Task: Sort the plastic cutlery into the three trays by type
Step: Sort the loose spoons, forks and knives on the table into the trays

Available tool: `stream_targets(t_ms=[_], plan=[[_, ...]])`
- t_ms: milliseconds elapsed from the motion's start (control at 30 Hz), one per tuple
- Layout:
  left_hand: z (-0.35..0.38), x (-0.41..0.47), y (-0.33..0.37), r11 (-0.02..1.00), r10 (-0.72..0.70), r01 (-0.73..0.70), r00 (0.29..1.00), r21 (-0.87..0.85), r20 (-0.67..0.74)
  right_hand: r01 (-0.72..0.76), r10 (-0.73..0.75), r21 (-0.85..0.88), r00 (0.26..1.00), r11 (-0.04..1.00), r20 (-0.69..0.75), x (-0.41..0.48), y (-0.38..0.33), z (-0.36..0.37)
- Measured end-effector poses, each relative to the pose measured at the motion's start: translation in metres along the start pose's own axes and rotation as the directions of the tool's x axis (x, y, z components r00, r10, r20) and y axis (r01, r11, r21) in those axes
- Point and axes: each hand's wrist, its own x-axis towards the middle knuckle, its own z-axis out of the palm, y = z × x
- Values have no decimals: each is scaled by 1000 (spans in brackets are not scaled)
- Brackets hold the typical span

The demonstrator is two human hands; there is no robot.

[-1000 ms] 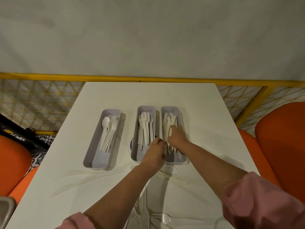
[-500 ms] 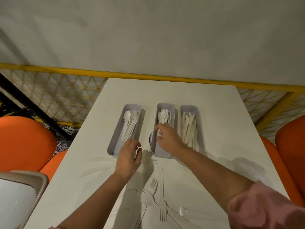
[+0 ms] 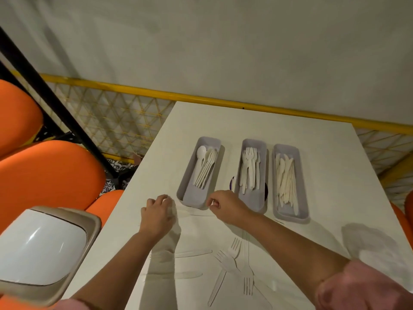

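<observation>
Right hand [image 3: 225, 205], off fork tray [image 3: 251, 199], fingers [image 3: 214, 196] curled

Three grey oblong trays are sitting side by side on the desk [image 3: 245, 121], the left tray [image 3: 191, 195] holding white spoons [image 3: 205, 168], the middle tray [image 3: 252, 201] forks [image 3: 249, 168], the right tray [image 3: 287, 146] knives [image 3: 286, 182], while loose forks [image 3: 228, 261] and loose knives [image 3: 193, 253] are lying nearer.

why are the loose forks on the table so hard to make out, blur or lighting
Head view: mainly low contrast, white loose forks on the white table in soft light; an arm shadow greys pieces beside them; little blur, the spoons look crisp.
</observation>
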Motion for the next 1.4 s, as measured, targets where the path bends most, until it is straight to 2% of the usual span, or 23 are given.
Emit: stream_targets(t_ms=[400, 633, 733, 833, 967, 1033, 1133, 1167, 1233, 1300, 1333, 1400], plan=[[7, -6, -17, 985, 153, -155, 988, 79, 27, -34, 32, 18, 997, 999, 64, -2, -7, 20], [14, -17, -20, 930, 326, -332, 943, 154, 66, -70, 72, -23, 990, 997, 119, -6, -8, 36], [14, -19, -23, 901, 396, -397, 917, 176, 42, -71, 76, -40, 988, 997, 134, -8, -8, 43], [16, -16, -24, 896, 403, -398, 915, 199, 14, -19, 28, -65, 990, 998, 141, -9, -11, 49], [-1, -24, -4, 892, 449, -451, 892, 43, 40, 21, -4, -96, 985, 995, 173, -10, -17, 49], [-5, -22, 5, 894, 447, -447, 893, -25, 54, -16, 31, -69, 975, 997, 218, -10, -18, 48], [-17, -22, 13, 886, 459, -457, 889, -74, 3, -108, 91, 44, 953, 993, 288, -13, -18, 48], [-21, -21, 12, 888, 453, -454, 891, -77, -28, -122, 99, 64, 952, 990, 289, -13, -17, 47], [-25, -20, 7, 897, 383, -413, 905, -159, -186, -141, 111, 94, 956, 986, 272, -14, -15, 45], [-30, -22, 5, 867, 195, -311, 931, -389, -309, -154, 121, 121, 962, 981, 243, -16, -15, 42], [-35, -25, 6, 806, 68, -232, 950, -545, -304, -160, 127, 135, 965, 978, 228, -16, -15, 41], [-43, -31, 14, 589, -146, -31, 979, -808, -144, -160, 126, 163, 971, 974, 202, -17, -16, 42]])
